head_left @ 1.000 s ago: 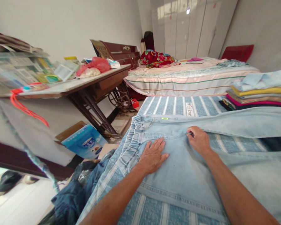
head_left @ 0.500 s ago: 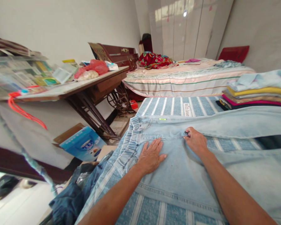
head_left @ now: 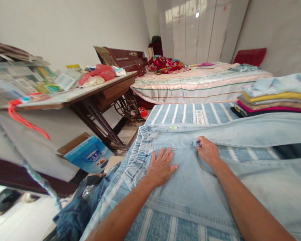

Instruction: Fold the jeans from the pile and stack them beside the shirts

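Light blue jeans (head_left: 188, 180) with a gathered elastic waistband lie spread over a blue-and-white striped cover (head_left: 163, 113), waistband to the left and legs running right. My left hand (head_left: 162, 167) rests flat on the upper part of the jeans near the waistband, fingers spread. At the crotch, where the legs part, my right hand (head_left: 208, 150) is closed in a pinch on the denim, with a small dark bit of cloth showing at the fingertips. A small yellow-green tag (head_left: 173, 127) sits on the far side of the jeans.
Folded clothes (head_left: 276, 100) are stacked at the right, beyond the jeans. On the left stands a sewing-machine table (head_left: 72, 95) holding boxes and bags. Below it are a blue carton (head_left: 90, 154) and dark denim (head_left: 72, 214). Another bed (head_left: 190, 87) is behind.
Hardly anything differs. The right hand stays pinched at the crotch and the left hand stays flat; the view has shifted very slightly.
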{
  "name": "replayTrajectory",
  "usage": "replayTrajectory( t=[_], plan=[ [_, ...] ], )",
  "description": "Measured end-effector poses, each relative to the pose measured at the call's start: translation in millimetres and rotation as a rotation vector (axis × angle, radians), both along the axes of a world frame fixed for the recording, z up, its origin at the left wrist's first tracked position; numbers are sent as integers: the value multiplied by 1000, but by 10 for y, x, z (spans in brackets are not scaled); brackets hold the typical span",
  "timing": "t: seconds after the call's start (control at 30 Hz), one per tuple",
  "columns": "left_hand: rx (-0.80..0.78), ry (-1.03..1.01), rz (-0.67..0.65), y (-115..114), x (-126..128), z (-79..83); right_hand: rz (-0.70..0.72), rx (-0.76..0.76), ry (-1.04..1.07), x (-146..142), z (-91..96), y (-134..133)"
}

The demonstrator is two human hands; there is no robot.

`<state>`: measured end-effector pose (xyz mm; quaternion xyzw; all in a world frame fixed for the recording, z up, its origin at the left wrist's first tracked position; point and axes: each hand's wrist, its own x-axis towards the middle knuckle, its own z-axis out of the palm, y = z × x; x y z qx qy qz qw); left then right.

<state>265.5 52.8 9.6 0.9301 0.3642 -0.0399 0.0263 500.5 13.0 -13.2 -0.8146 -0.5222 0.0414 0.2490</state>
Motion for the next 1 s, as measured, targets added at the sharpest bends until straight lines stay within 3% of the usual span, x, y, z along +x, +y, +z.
replayTrajectory(
  t=[1.0],
  plan=[
    [22, -7, 68, -2, 3, -34, -30, -70, -10, -13, 11, 10]
  ],
)
